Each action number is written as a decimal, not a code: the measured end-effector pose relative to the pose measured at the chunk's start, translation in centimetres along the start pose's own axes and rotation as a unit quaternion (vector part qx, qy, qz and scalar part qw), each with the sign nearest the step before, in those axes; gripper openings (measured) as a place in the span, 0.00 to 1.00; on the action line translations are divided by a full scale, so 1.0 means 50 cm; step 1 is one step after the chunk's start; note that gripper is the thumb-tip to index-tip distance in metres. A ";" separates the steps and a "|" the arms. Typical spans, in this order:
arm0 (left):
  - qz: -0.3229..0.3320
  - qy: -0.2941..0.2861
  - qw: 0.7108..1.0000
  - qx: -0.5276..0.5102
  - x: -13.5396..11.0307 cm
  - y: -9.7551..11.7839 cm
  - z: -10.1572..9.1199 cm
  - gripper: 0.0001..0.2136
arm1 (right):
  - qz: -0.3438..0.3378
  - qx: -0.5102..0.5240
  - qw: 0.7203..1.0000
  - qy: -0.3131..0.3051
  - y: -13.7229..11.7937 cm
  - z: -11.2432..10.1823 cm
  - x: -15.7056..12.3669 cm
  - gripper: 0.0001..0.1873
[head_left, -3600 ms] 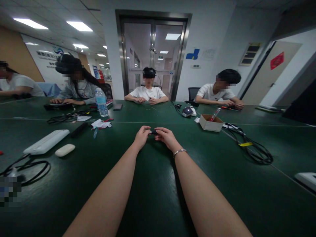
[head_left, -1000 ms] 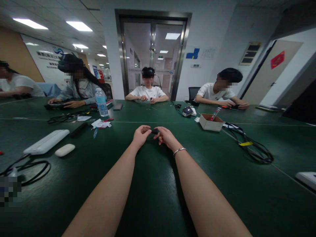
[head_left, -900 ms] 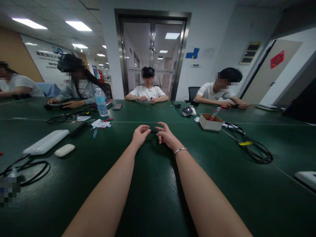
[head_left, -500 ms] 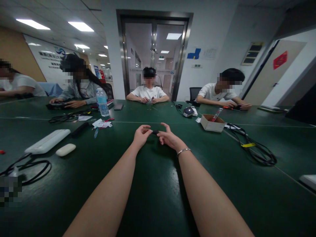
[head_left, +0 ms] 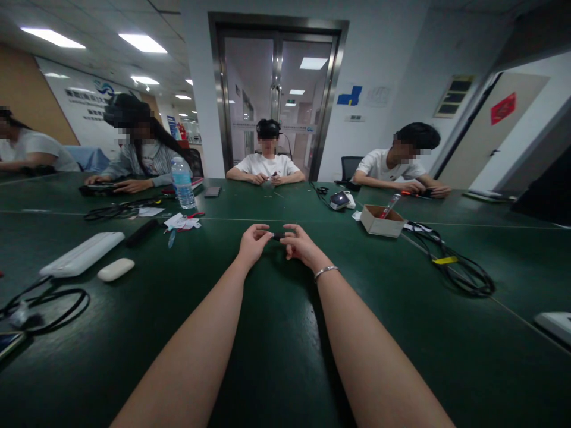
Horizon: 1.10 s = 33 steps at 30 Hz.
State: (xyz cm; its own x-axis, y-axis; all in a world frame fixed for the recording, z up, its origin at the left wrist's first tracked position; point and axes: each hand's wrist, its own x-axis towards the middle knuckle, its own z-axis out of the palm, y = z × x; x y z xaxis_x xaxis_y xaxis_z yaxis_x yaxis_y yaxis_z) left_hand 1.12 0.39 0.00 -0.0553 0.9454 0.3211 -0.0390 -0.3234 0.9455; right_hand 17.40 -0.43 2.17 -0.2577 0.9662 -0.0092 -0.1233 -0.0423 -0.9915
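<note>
Between my hands, over the middle of the green table (head_left: 267, 333), is a small black object (head_left: 277, 236) with a pale or silvery bit at its left end. It is too small for me to tell its kind. My left hand (head_left: 253, 244) pinches the left end between thumb and fingertips. My right hand (head_left: 304, 245), with a silver bracelet (head_left: 326, 271) at its wrist, grips the black part from the right. The right fingers cover some of it.
Left lie a white case (head_left: 82, 254), a cream oval item (head_left: 116, 270), papers (head_left: 182, 222) and a water bottle (head_left: 182, 183). At right stand an open box (head_left: 382, 223) and coiled black cable (head_left: 466, 276). Several people sit around, one person (head_left: 266, 160) opposite.
My right fingers have come closer together over the black object and hide more of it. The view has shifted slightly, and a phone-like edge shows at lower left.
</note>
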 end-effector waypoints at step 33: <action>-0.003 0.022 1.000 -0.005 -0.002 0.009 0.001 0.12 | 0.018 0.057 0.998 -0.037 0.002 -0.006 -0.005 0.17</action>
State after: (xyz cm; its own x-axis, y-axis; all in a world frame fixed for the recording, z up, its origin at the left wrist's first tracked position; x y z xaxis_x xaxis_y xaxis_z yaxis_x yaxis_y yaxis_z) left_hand 1.17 0.16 0.38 -0.0990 0.9449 0.3121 -0.0504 -0.3180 0.9467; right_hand 17.74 -0.60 2.01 -0.3330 0.9424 -0.0313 -0.2189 -0.1096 -0.9696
